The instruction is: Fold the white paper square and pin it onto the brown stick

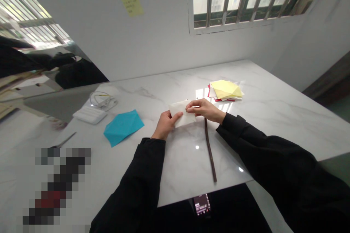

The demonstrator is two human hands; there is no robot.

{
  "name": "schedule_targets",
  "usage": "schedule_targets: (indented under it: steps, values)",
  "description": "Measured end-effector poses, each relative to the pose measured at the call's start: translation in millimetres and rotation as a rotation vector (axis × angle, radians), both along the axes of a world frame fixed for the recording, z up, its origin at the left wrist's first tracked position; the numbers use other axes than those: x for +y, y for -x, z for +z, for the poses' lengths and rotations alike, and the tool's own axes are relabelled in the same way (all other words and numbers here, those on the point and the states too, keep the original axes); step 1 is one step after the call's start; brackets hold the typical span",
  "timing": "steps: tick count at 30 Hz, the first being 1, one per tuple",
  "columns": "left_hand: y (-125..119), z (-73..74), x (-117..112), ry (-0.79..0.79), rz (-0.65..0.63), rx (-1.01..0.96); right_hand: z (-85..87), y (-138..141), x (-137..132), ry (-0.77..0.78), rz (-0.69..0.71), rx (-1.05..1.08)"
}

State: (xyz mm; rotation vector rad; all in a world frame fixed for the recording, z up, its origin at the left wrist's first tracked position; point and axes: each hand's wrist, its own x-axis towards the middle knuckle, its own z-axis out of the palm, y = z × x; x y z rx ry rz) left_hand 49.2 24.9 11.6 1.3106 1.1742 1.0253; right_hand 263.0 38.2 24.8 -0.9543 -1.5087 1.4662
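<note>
White paper: folded sheet [182, 113] near the middle of the worktop [273, 116], held low over the surface, far edge toward the wall.
Left hand: [165, 124] grips the paper's near-left corner, fingers closed on it, thumb on top.
Right hand: [205, 110] pinches the paper's right edge, fingers curled along the fold.
Dark strip: long thin brown strip [210, 150] just right of the paper, running from under the right wrist toward the near edge.
Blue sheet: [123, 126] flat, left of the hands, apart.
Paper stack: yellow over red sheets [225, 90] behind the right hand.
White box: [89, 114] far left, coiled cable [102, 100] beside it.
</note>
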Motion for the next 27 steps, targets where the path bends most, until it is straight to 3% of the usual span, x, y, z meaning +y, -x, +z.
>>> schedule_targets:
  steps: [7, 13, 27]
  values:
    - [-1, 2.0, -1, -0.008, -0.020, 0.014, -12.3, 8, 5, -0.129, -0.032, -0.033]
    - [3, 0.1, 1, 0.003, -0.034, -0.016, -17.1, 5, 11, -0.289, -0.109, -0.181]
    - [1, -0.2, -1, 0.010, -0.017, -0.065, -16.3, 6, 7, -0.402, -0.097, -0.264]
